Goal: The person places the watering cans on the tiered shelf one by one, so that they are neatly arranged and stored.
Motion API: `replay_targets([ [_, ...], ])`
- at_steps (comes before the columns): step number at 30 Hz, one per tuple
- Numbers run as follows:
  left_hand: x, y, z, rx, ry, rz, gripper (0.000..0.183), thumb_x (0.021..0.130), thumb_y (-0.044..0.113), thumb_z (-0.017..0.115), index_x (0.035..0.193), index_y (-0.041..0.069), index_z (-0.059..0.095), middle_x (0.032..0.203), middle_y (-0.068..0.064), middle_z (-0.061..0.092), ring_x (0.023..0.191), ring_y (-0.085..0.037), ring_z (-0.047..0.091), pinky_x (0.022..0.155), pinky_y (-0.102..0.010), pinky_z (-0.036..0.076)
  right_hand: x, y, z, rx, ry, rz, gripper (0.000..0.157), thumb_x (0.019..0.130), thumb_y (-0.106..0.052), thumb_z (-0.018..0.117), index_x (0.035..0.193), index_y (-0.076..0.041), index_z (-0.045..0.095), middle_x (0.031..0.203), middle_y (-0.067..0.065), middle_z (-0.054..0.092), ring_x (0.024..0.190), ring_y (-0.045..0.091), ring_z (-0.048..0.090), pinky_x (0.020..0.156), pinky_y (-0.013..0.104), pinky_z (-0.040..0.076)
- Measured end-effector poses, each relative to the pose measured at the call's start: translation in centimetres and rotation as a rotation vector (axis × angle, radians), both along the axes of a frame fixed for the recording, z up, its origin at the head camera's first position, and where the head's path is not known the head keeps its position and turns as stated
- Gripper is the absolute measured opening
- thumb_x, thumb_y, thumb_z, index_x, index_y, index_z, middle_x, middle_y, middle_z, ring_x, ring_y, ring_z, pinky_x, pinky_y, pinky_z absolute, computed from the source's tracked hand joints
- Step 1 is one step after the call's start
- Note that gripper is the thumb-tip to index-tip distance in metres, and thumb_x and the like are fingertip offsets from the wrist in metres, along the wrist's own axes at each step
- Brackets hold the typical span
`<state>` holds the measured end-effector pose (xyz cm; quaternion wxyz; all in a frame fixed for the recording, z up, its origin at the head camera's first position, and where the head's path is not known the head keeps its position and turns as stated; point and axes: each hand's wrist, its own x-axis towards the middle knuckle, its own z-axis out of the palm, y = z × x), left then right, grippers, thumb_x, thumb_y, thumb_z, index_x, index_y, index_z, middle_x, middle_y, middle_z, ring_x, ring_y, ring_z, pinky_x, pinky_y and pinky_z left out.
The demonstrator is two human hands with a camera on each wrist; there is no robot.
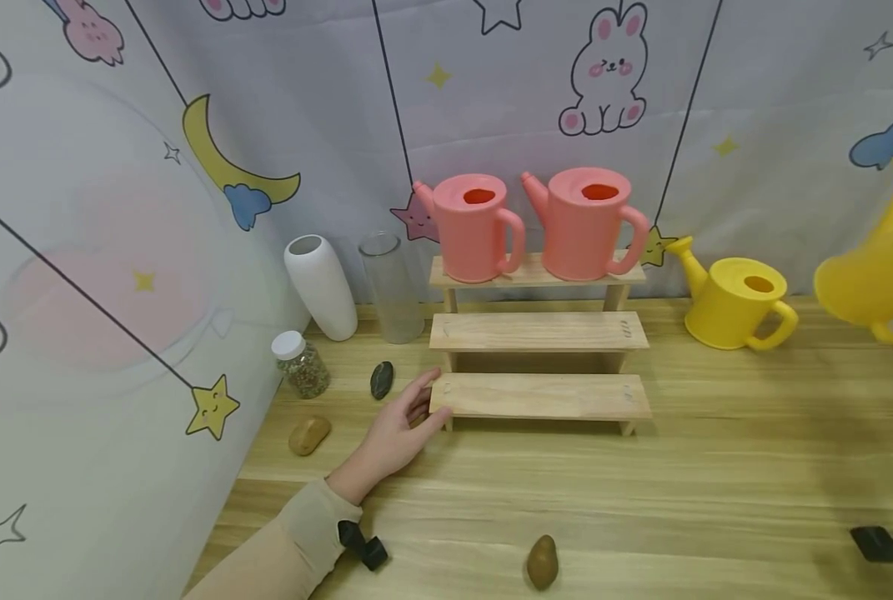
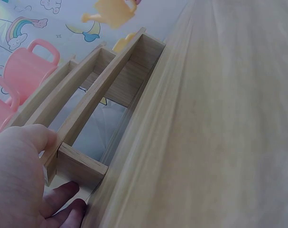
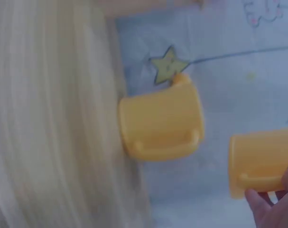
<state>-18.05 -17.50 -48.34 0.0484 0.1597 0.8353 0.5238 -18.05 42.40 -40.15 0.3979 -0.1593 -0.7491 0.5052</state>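
At the left end of a three-step wooden stand (image 1: pixel 539 396), my left hand (image 1: pixel 397 433) holds the lowest step, thumb on the board and fingers at its side. In the left wrist view the thumb lies by the board's corner, with fingertips (image 2: pixel 77 209) beside the short leg. My right hand (image 3: pixel 279 204) grips a yellow watering can (image 1: pixel 881 271) by its handle, raised above the table at the far right and partly out of the head view. Another yellow watering can (image 1: pixel 734 304) stands between it and the stand. Two pink watering cans (image 1: pixel 472 237), (image 1: pixel 587 233) sit on the top step.
Left of the stand are a white vase (image 1: pixel 322 287), a clear glass vase (image 1: pixel 393 292), a lidded jar (image 1: pixel 301 367), a dark stone (image 1: pixel 382 380) and a tan stone (image 1: pixel 309 435). A brown stone (image 1: pixel 543 562) lies near the front. A patterned cloth (image 1: pixel 529 100) hangs behind.
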Motion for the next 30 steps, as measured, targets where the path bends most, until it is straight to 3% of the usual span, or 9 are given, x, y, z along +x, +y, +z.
replay_targets([
  [5,0.1,0.0,0.0,-0.002,0.000,0.004,0.065,0.098,0.047,0.067,0.155,0.039,0.037,0.156,0.004,0.048,0.141,-0.017,0.053,0.118,-0.038,0.046,1.1,-3.1,2.2,0.016,0.166,0.109,0.020,0.108,-0.013,0.044,0.116,-0.027,0.056,0.109,-0.016,0.051,0.106,-0.004,0.054,0.090,-0.002,0.047],
  [9,0.1,0.0,0.0,0.000,0.021,0.002,0.065,0.098,0.045,0.067,0.156,0.036,0.038,0.157,0.002,0.048,0.141,-0.019,0.053,0.118,-0.040,0.047,2.2,-5.8,3.9,-0.090,0.262,0.232,0.014,0.104,-0.011,0.050,0.111,-0.017,0.060,0.110,-0.003,0.057,0.110,0.004,0.060,0.092,0.005,0.052],
  [15,0.0,0.0,0.0,0.005,0.022,-0.001,0.066,0.098,0.045,0.067,0.156,0.035,0.038,0.156,0.001,0.050,0.141,-0.019,0.054,0.117,-0.040,0.047,4.8,-10.9,6.8,0.067,0.244,0.228,0.032,0.103,-0.006,0.051,0.134,-0.002,0.058,0.122,0.001,0.065,0.113,0.007,0.067,0.095,0.012,0.055],
  [17,0.0,0.0,0.0,0.007,0.020,0.001,0.066,0.098,0.046,0.067,0.157,0.035,0.038,0.155,0.001,0.051,0.141,-0.018,0.054,0.118,-0.040,0.047,5.4,-12.4,7.5,0.075,0.287,0.278,0.033,0.101,-0.003,0.054,0.133,0.001,0.059,0.123,0.004,0.067,0.111,0.009,0.069,0.094,0.013,0.056],
  [19,0.0,0.0,0.0,0.008,0.019,0.001,0.067,0.098,0.046,0.067,0.157,0.034,0.038,0.155,0.001,0.050,0.141,-0.018,0.054,0.117,-0.040,0.047,5.9,-13.8,7.9,0.013,0.363,0.386,0.030,0.099,0.001,0.057,0.129,0.007,0.060,0.120,0.009,0.069,0.110,0.014,0.071,0.093,0.016,0.058],
  [22,0.0,0.0,0.0,0.010,0.023,-0.002,0.068,0.098,0.045,0.067,0.158,0.031,0.038,0.153,-0.001,0.052,0.140,-0.019,0.055,0.117,-0.041,0.047,6.4,-15.6,8.4,0.029,0.395,0.450,0.029,0.098,0.006,0.058,0.126,0.013,0.059,0.117,0.009,0.071,0.109,0.015,0.071,0.093,0.017,0.058],
  [27,0.0,0.0,0.0,0.008,0.026,-0.004,0.068,0.098,0.045,0.067,0.158,0.029,0.038,0.152,-0.003,0.054,0.140,-0.019,0.055,0.117,-0.041,0.048,6.7,-18.2,8.6,0.067,0.449,0.439,0.028,0.091,0.016,0.063,0.118,0.024,0.058,0.108,0.007,0.075,0.095,0.011,0.074,0.087,0.016,0.061],
  [30,0.1,0.0,0.1,0.011,0.029,-0.002,0.068,0.099,0.045,0.067,0.158,0.028,0.038,0.153,-0.002,0.053,0.140,-0.020,0.055,0.117,-0.042,0.048,6.7,-19.6,8.4,0.044,0.472,0.481,0.030,0.087,0.020,0.065,0.116,0.025,0.060,0.108,0.008,0.076,0.092,0.011,0.076,0.085,0.018,0.061],
])
